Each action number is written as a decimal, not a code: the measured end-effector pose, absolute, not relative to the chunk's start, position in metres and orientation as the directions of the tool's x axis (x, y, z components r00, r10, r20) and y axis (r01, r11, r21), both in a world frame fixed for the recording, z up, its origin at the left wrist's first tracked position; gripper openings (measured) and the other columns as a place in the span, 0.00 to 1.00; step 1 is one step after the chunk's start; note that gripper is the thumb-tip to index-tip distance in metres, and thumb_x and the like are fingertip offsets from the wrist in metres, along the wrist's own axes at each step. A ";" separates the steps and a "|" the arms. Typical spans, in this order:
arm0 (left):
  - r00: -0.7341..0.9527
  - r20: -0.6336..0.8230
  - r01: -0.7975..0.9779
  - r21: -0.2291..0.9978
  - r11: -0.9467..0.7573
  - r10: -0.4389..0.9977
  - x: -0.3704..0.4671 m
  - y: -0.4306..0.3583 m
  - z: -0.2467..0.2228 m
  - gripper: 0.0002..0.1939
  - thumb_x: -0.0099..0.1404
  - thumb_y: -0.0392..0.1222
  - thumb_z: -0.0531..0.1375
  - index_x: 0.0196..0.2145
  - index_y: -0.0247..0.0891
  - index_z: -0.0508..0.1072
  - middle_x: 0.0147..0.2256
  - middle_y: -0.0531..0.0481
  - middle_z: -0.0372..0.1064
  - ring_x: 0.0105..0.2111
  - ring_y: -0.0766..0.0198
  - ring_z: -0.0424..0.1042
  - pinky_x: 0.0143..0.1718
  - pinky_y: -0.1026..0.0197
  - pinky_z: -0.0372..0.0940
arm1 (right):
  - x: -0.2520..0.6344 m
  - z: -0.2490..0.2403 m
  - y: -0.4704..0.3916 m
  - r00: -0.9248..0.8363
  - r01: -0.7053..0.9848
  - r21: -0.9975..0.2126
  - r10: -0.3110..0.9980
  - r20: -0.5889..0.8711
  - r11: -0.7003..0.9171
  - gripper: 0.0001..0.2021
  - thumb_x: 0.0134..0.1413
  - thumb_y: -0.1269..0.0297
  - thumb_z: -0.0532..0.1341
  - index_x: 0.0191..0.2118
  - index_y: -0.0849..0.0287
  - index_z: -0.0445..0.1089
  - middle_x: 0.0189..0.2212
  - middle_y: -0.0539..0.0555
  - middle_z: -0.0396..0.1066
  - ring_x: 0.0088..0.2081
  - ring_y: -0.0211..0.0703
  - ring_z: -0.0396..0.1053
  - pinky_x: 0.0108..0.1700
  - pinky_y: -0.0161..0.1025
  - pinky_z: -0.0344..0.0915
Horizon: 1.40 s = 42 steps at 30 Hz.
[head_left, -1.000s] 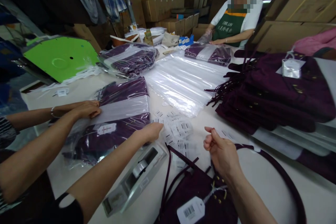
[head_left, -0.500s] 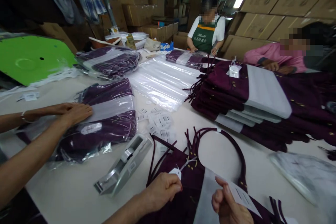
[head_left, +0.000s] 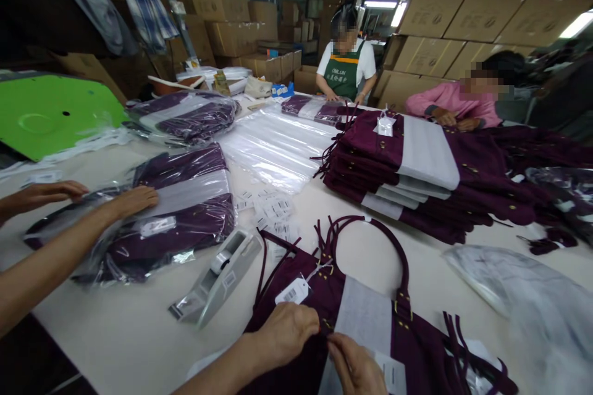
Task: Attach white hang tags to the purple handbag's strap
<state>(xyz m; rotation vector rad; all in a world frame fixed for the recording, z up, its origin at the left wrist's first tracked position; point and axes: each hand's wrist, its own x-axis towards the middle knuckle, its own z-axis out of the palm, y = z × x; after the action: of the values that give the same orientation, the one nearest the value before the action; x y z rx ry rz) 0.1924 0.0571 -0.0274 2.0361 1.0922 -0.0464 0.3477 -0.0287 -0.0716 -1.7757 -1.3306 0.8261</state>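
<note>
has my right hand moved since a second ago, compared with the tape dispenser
Yes. The right hand has come back toward the body and down onto the purple bag, now nearer than the tape dispenser, beside the left hand.

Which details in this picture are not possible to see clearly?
- Head view: what the left hand and right hand pinch on the purple bag; the fingertips cover it.
- Print on the hang tag: too small.
- The bag's lower part: cut off by the bottom edge.
- Stickers text: too small.
</note>
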 end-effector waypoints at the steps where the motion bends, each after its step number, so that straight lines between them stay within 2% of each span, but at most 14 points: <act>1: 0.610 -0.372 0.717 0.635 -0.287 0.700 0.193 0.062 -0.028 0.12 0.63 0.40 0.48 0.29 0.40 0.69 0.29 0.54 0.70 0.30 0.67 0.67 0.33 0.66 0.59 | 0.349 -0.072 -0.025 0.234 0.479 -0.860 0.970 -0.071 -0.179 0.20 0.50 0.43 0.51 0.30 0.52 0.71 0.26 0.53 0.72 0.28 0.46 0.69 0.34 0.40 0.64; 4: 0.484 -0.306 0.788 0.559 -0.257 0.820 0.199 0.077 -0.034 0.08 0.61 0.42 0.51 0.35 0.40 0.68 0.36 0.52 0.68 0.38 0.63 0.66 0.41 0.62 0.59 | 0.355 -0.068 -0.019 0.260 0.449 -0.859 0.956 -0.138 -0.247 0.21 0.51 0.43 0.49 0.26 0.54 0.68 0.19 0.49 0.67 0.22 0.40 0.64 0.27 0.34 0.61; 7: 0.295 -0.268 0.908 0.378 -0.182 0.917 0.212 0.092 -0.043 0.11 0.60 0.41 0.52 0.39 0.35 0.66 0.40 0.44 0.65 0.43 0.55 0.63 0.44 0.54 0.58 | 0.361 -0.064 -0.013 0.314 0.391 -0.864 0.928 -0.200 -0.319 0.20 0.51 0.45 0.51 0.25 0.56 0.66 0.18 0.47 0.63 0.22 0.38 0.62 0.26 0.32 0.59; 9: 0.254 -0.301 0.938 0.307 -0.158 0.919 0.222 0.103 -0.048 0.10 0.60 0.38 0.50 0.38 0.33 0.67 0.40 0.42 0.65 0.44 0.52 0.63 0.44 0.52 0.58 | 0.362 -0.062 -0.009 0.312 0.342 -0.880 0.923 -0.225 -0.330 0.19 0.50 0.46 0.52 0.26 0.56 0.66 0.18 0.47 0.62 0.23 0.38 0.61 0.27 0.32 0.59; 13: 0.235 -0.374 0.950 0.283 -0.132 0.897 0.228 0.125 -0.052 0.13 0.60 0.31 0.44 0.37 0.33 0.67 0.38 0.41 0.68 0.41 0.54 0.67 0.40 0.55 0.60 | 0.360 -0.066 -0.004 0.282 0.287 -0.894 0.922 -0.264 -0.344 0.17 0.49 0.47 0.54 0.26 0.57 0.66 0.18 0.46 0.60 0.23 0.37 0.59 0.27 0.32 0.57; 17: 0.208 -0.422 0.961 0.258 -0.103 0.883 0.217 0.142 -0.047 0.13 0.61 0.33 0.44 0.38 0.35 0.65 0.33 0.42 0.70 0.36 0.54 0.70 0.33 0.57 0.61 | 0.359 -0.077 -0.008 0.302 0.259 -0.895 0.911 -0.282 -0.363 0.17 0.49 0.47 0.54 0.26 0.57 0.66 0.19 0.46 0.61 0.23 0.37 0.59 0.27 0.32 0.58; 22: 0.294 -0.473 0.948 0.252 -0.192 0.830 0.208 0.131 -0.040 0.13 0.58 0.31 0.45 0.35 0.36 0.67 0.30 0.43 0.71 0.35 0.54 0.71 0.33 0.57 0.60 | 0.363 -0.082 -0.003 0.287 0.273 -0.884 0.910 -0.300 -0.378 0.18 0.49 0.47 0.54 0.27 0.57 0.67 0.19 0.47 0.63 0.23 0.38 0.61 0.27 0.32 0.59; 25: 0.381 -0.490 0.924 0.225 -0.308 0.784 0.212 0.114 -0.040 0.16 0.57 0.28 0.44 0.36 0.35 0.67 0.30 0.42 0.70 0.35 0.54 0.70 0.38 0.54 0.59 | 0.368 -0.077 0.012 0.285 0.347 -0.867 0.921 -0.266 -0.358 0.19 0.50 0.46 0.52 0.27 0.57 0.67 0.20 0.49 0.66 0.24 0.41 0.64 0.28 0.34 0.61; 28: 0.439 -0.449 0.899 0.209 -0.386 0.778 0.217 0.106 -0.036 0.16 0.57 0.28 0.44 0.36 0.33 0.68 0.34 0.39 0.69 0.39 0.53 0.67 0.44 0.49 0.57 | 0.373 -0.070 0.033 0.281 0.519 -0.778 0.930 -0.236 -0.354 0.20 0.53 0.48 0.47 0.27 0.57 0.67 0.20 0.51 0.69 0.24 0.43 0.66 0.28 0.36 0.60; 30: 0.437 -0.434 0.899 0.228 -0.373 0.788 0.219 0.109 -0.032 0.12 0.59 0.34 0.48 0.35 0.32 0.70 0.37 0.38 0.67 0.43 0.50 0.64 0.46 0.47 0.56 | 0.375 -0.065 0.045 0.256 0.659 -0.667 0.938 -0.236 -0.347 0.19 0.54 0.52 0.44 0.27 0.56 0.67 0.20 0.53 0.70 0.24 0.45 0.67 0.28 0.37 0.58; 32: 0.417 -0.425 0.905 0.274 -0.325 0.803 0.220 0.120 -0.031 0.13 0.60 0.39 0.49 0.35 0.31 0.70 0.38 0.37 0.66 0.44 0.48 0.63 0.46 0.48 0.56 | 0.376 -0.061 0.054 0.236 0.773 -0.535 0.937 -0.257 -0.341 0.17 0.55 0.57 0.44 0.27 0.56 0.66 0.22 0.53 0.71 0.26 0.46 0.68 0.28 0.38 0.56; 35: 0.371 -0.439 0.901 0.383 -0.202 0.819 0.226 0.142 -0.037 0.15 0.60 0.32 0.45 0.36 0.31 0.69 0.38 0.37 0.66 0.41 0.53 0.66 0.43 0.53 0.59 | 0.375 -0.054 0.063 0.231 0.867 -0.365 0.922 -0.311 -0.340 0.14 0.56 0.61 0.46 0.28 0.56 0.65 0.23 0.53 0.72 0.28 0.47 0.69 0.28 0.37 0.53; 38: 0.331 -0.504 0.893 0.441 -0.092 0.798 0.236 0.159 -0.051 0.14 0.54 0.28 0.48 0.33 0.32 0.70 0.34 0.39 0.69 0.35 0.56 0.68 0.37 0.58 0.61 | 0.373 -0.049 0.069 0.232 0.913 -0.244 0.908 -0.349 -0.327 0.13 0.57 0.64 0.47 0.28 0.56 0.66 0.25 0.54 0.72 0.29 0.45 0.70 0.27 0.37 0.51; 42: 0.308 -0.559 0.861 0.509 0.025 0.770 0.246 0.166 -0.068 0.13 0.51 0.27 0.49 0.31 0.30 0.70 0.28 0.43 0.69 0.29 0.60 0.68 0.29 0.62 0.60 | 0.367 -0.047 0.074 0.206 0.928 -0.205 0.888 -0.411 -0.310 0.12 0.57 0.67 0.47 0.29 0.56 0.66 0.26 0.55 0.73 0.30 0.45 0.70 0.27 0.37 0.50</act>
<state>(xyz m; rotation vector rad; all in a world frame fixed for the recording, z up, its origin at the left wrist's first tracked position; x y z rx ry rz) 0.2464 0.1660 -0.0678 1.7514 1.4733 -0.1390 0.3668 0.0740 -0.0471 -2.5051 -1.8930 0.7500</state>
